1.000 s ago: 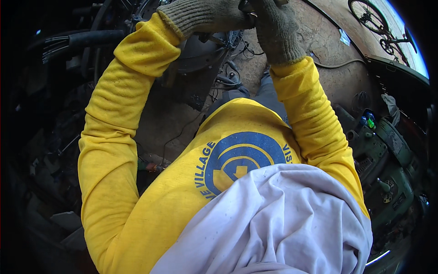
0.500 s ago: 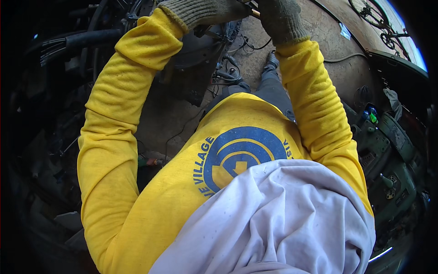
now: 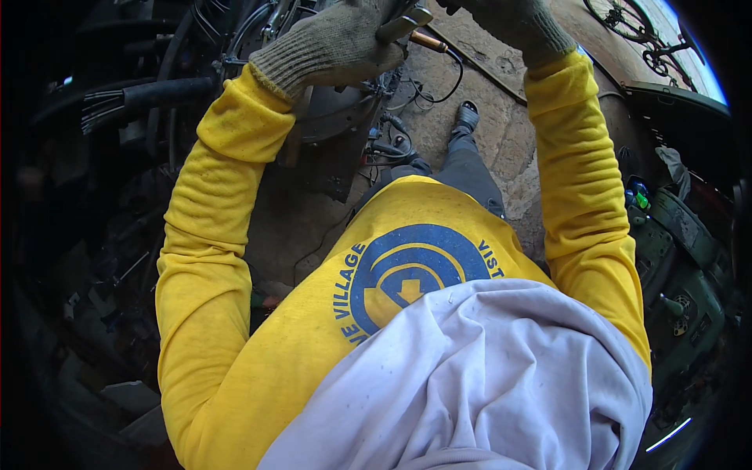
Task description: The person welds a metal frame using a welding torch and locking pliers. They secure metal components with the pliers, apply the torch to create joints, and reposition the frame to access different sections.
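Note:
My left hand (image 3: 337,45), in a grey knit work glove, is closed around a grey metal tool with a flat, rounded end (image 3: 403,25). Right beside that end, a copper-coloured cylindrical piece (image 3: 428,41) sticks out, and a black cable (image 3: 457,74) curves down from it. Whether the two are one tool I cannot tell. My right hand (image 3: 521,25), gloved the same way, is apart from the left at the upper edge. Its fingers are mostly cut off there, with something dark at their tips.
Dark machinery with a bundle of cables (image 3: 149,92) stands at the left. Cables and a blue-grey tool (image 3: 388,147) lie by my legs. Green metal parts (image 3: 685,290) are at the right, and a bicycle (image 3: 627,19) is at the far right. The concrete floor (image 3: 501,110) is cracked.
My hands have moved apart: the right went outward to the right, the left slightly left and down. The metal tool end and the copper-coloured piece show more now.

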`<state>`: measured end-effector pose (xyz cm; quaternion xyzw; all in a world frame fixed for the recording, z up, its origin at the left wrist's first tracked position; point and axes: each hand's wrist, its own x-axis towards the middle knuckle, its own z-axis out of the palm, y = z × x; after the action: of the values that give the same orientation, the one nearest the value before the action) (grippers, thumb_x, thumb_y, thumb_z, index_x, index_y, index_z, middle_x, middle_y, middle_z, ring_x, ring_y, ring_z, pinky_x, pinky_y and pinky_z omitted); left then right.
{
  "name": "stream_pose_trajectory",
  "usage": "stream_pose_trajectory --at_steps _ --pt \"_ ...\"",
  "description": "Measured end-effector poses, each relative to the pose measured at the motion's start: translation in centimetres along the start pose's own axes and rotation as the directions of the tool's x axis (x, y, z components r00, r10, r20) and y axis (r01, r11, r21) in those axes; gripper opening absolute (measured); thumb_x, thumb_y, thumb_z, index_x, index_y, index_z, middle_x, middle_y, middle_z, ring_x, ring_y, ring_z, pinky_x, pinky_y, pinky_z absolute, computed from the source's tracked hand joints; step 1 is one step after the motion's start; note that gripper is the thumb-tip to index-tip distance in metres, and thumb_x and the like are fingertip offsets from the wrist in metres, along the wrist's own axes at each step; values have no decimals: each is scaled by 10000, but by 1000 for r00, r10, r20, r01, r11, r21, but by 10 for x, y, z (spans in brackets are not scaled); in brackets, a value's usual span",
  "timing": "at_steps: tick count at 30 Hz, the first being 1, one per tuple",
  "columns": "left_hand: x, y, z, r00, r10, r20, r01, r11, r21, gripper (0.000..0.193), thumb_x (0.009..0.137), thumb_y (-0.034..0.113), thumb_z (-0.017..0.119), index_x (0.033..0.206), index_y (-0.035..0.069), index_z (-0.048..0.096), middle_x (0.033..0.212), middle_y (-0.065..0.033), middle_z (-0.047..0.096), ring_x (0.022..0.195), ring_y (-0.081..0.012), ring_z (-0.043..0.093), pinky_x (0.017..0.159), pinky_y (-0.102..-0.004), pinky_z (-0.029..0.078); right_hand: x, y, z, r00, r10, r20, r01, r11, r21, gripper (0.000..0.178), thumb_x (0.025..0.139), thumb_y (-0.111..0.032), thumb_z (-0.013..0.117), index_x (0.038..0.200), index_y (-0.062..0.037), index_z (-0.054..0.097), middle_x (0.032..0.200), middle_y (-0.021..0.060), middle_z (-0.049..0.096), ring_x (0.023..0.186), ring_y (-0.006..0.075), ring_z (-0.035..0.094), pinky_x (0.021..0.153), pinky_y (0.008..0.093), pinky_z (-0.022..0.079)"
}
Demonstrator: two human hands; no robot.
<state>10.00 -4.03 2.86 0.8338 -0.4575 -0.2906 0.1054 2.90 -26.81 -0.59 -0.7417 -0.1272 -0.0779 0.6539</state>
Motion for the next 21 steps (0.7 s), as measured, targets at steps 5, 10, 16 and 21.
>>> stream_pose_trajectory --at_steps 5,10,16,21 --pt "-2 -25 25 828 380 -413 -434 900 -41 377 965 201 682 1279 54 534 982 -133 724 809 -262 749 654 -349 616 15 -27 -3 952 304 34 -232 790 -568 269 985 -148 683 1210 -3 707 1059 105 751 964 156 682 862 314 553" --pt "-11 -9 6 937 263 -228 -287 955 -79 405 967 222 688 1304 68 524 987 -132 726 710 -222 728 585 -324 593 9 1 -7 982 -183 56 190 960 -203 195 987 -167 682 1098 -21 747 1037 95 752 880 176 694 763 350 557" --pt "-11 -19 12 943 245 -224 -261 964 -43 442 975 285 685 1331 77 528 943 -110 725 608 -168 676 519 -305 556 17 7 -20 847 -363 388 518 397 -758 197 987 -144 670 1122 -17 736 1073 137 753 921 251 720 842 366 568" --pt "-18 -6 4 974 72 -214 -118 970 -214 444 988 296 681 1351 80 543 969 -116 733 592 -159 670 494 -305 545 14 -19 -3 992 123 35 -100 914 -393 192 963 -100 685 1133 -20 729 1060 122 753 930 206 707 854 346 566"
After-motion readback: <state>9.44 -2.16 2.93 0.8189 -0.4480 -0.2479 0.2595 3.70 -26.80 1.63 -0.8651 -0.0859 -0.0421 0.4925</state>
